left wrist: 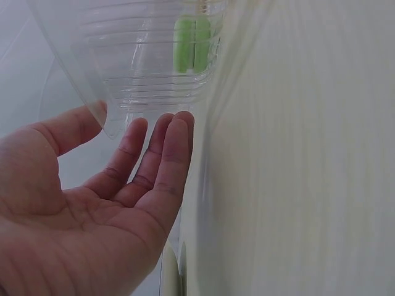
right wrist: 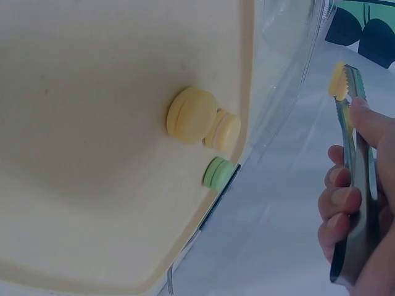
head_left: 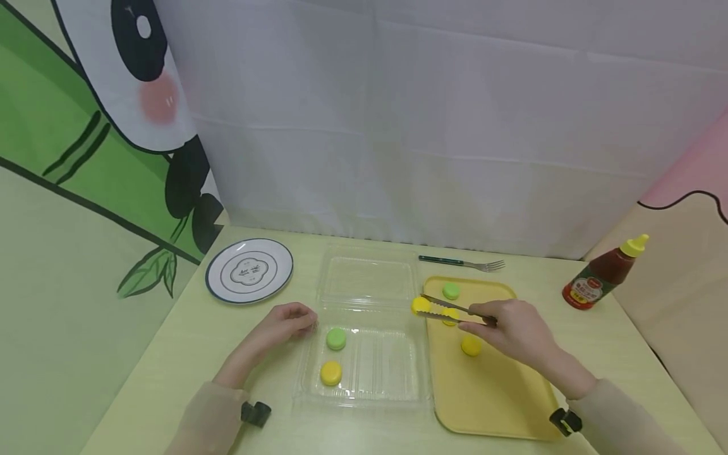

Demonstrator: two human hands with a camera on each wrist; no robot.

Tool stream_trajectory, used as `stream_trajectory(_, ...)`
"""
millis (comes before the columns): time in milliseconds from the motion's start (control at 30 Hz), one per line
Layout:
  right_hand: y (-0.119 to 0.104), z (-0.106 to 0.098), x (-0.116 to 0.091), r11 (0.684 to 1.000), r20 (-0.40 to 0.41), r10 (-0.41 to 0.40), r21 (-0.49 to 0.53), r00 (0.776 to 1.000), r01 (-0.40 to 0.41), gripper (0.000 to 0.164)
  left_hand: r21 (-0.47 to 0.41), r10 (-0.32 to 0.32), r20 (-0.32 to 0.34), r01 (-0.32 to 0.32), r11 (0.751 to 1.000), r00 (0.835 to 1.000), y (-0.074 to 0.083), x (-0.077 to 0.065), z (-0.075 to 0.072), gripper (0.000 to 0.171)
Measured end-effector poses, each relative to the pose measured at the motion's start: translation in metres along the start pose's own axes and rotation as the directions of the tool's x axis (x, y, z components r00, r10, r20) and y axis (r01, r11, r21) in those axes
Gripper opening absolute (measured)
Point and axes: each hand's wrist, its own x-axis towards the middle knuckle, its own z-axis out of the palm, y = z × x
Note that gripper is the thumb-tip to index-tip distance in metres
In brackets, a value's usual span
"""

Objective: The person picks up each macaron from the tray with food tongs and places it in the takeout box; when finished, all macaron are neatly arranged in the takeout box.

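Observation:
My right hand [head_left: 514, 332] holds metal tongs [right wrist: 357, 243], whose toothed tips pinch a yellow macaron [head_left: 420, 306]. In the head view that macaron overlaps the left edge of a yellow tray [head_left: 495, 398]. Two yellow macarons [head_left: 471, 345] and a green macaron [head_left: 451, 291] lie on the tray. My left hand [head_left: 287, 322] is at the left edge of a clear plastic box [head_left: 387, 366], its lid folded back. In the left wrist view, the thumb overlaps the box's rim and the loosely extended fingers reach its side wall. Inside sit a green macaron [head_left: 336, 339] and a yellow macaron [head_left: 331, 373].
A white plate [head_left: 218, 272] with a blue rim lies at the back left. Behind the tray lies a fork [head_left: 455, 261] with a dark green handle. A red sauce bottle [head_left: 603, 275] with a yellow cap stands at the right. White cloth [head_left: 398, 126] hangs along the table's back edge.

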Motion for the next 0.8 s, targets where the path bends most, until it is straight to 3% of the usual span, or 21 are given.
stream_trajectory(167,-0.004,0.015,0.005,0.998,-0.008,-0.031,0.046,0.999,0.032,0.029,0.011,0.002,-0.005,-0.002,1.000,1.000,-0.004,0.003,0.000,0.031)
stream_trajectory(367,-0.013,0.028,0.012,0.996,0.001,-0.043,0.073,0.999,0.043,0.033,0.022,-0.002,-0.013,0.003,1.000,1.000,-0.008,0.007,-0.001,0.030)
stream_trajectory(600,-0.022,0.041,0.017,0.997,0.031,-0.039,0.074,0.999,0.037,0.021,0.020,0.020,0.000,-0.020,1.000,1.000,-0.009,0.007,-0.001,0.030)
stream_trajectory(800,-0.028,0.053,0.020,0.996,0.047,-0.049,0.080,0.998,0.045,0.024,0.024,0.019,-0.004,-0.019,1.000,1.000,-0.009,0.007,-0.001,0.029)
